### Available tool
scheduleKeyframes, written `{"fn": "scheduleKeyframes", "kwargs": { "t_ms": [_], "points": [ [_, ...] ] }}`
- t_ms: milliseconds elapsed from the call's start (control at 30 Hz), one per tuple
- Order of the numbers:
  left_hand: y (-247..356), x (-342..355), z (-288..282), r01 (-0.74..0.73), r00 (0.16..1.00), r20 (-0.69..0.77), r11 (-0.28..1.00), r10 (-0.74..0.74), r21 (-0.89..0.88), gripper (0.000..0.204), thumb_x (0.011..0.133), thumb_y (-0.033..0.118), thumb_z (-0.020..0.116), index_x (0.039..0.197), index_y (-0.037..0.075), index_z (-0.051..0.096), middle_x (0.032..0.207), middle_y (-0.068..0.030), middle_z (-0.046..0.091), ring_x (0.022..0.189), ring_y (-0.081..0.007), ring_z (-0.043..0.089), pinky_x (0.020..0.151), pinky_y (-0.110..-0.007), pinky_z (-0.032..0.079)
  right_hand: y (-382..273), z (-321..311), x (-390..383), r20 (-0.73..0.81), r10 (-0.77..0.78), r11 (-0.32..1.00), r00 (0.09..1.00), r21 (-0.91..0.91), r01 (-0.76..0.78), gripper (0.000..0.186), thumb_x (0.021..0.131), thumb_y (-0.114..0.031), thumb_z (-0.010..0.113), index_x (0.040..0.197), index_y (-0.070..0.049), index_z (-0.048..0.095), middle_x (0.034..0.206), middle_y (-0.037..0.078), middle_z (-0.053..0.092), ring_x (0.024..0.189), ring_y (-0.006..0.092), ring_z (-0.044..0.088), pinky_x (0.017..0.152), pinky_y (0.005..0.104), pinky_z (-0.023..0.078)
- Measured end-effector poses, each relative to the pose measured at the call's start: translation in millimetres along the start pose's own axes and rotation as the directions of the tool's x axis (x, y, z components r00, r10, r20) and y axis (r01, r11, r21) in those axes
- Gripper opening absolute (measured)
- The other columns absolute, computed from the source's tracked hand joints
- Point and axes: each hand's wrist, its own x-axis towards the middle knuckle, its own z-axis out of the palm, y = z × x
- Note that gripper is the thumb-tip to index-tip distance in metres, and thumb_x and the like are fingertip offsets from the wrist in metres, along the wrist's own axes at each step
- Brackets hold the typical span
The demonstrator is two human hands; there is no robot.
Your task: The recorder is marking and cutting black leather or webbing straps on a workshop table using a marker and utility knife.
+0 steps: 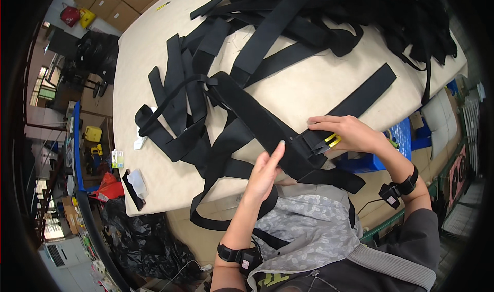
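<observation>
A wide black webbing strap runs down the cream-covered table toward me. At the table's near edge my left hand is closed on it, thumb on top and fingers hidden beneath. My right hand grips small yellow-handled thread snips, with the metal blades pointing left and lying over the strap's folded end. Its outstretched index finger also touches the black band. From under that hand a flat strap length reaches out to the far right. Just below the hands, a loose end hangs over the table edge.
Tangled black straps heap across the far side of the cream table. A blue plastic crate stands beyond the right edge. Near the left corner lie a dark phone-like object and a translucent piece. Black plastic bags fill the lower left.
</observation>
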Motion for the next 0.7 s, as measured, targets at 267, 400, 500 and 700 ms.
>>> {"fn": "scheduleKeyframes", "kwargs": {
  "t_ms": [267,400,500,700],
  "points": [
    [-9.9,5.8,-7.7,-0.279,0.821,-0.290,0.789,0.492,0.548,0.023,0.084,0.014,0.066,0.081,0.001,0.048,0.087,-0.0088,0.055,0.074,-0.0118,0.053,0.066,-0.025,0.044,-10.7,19.9,49.7,-0.342,0.210,0.939,0.916,0.333,-0.091,0.039,0.086,-0.026,0.060,0.121,-0.009,0.052,0.098,0.016,0.058,0.084,0.0274,0.060,0.074,0.0348,0.048],
    [-5.3,0.8,-5.3,-0.325,0.565,-0.018,0.242,0.825,0.914,0.025,0.076,0.006,0.071,0.070,0.003,0.048,0.074,-0.0109,0.050,0.059,-0.0205,0.048,0.053,-0.031,0.040,-19.7,29.7,64.9,-0.401,0.106,0.968,0.910,0.253,-0.001,0.026,0.086,-0.022,0.061,0.108,-0.008,0.058,0.088,0.012,0.060,0.075,0.0277,0.060,0.066,0.0347,0.048],
    [15.8,5.0,1.4,-0.281,0.363,0.192,-0.090,0.912,0.956,0.023,0.072,0.007,0.074,0.089,0.003,0.059,0.095,-0.0104,0.051,0.090,-0.0258,0.046,0.074,-0.035,0.039,-23.4,32.3,67.3,-0.434,0.109,0.974,0.894,0.224,-0.010,0.024,0.084,-0.020,0.064,0.104,-0.008,0.060,0.086,0.011,0.061,0.072,0.0272,0.061,0.064,0.0339,0.048],
    [27.1,16.2,-2.2,-0.171,0.535,0.168,-0.088,0.828,0.981,0.015,0.078,0.016,0.069,0.087,0.009,0.060,0.102,-0.0071,0.048,0.105,-0.0280,0.040,0.085,-0.041,0.029,-24.4,37.5,63.9,-0.454,0.137,0.976,0.880,0.216,-0.040,0.023,0.082,-0.018,0.065,0.101,-0.007,0.061,0.084,0.011,0.062,0.068,0.0269,0.061,0.061,0.0333,0.048]
  ]
}}
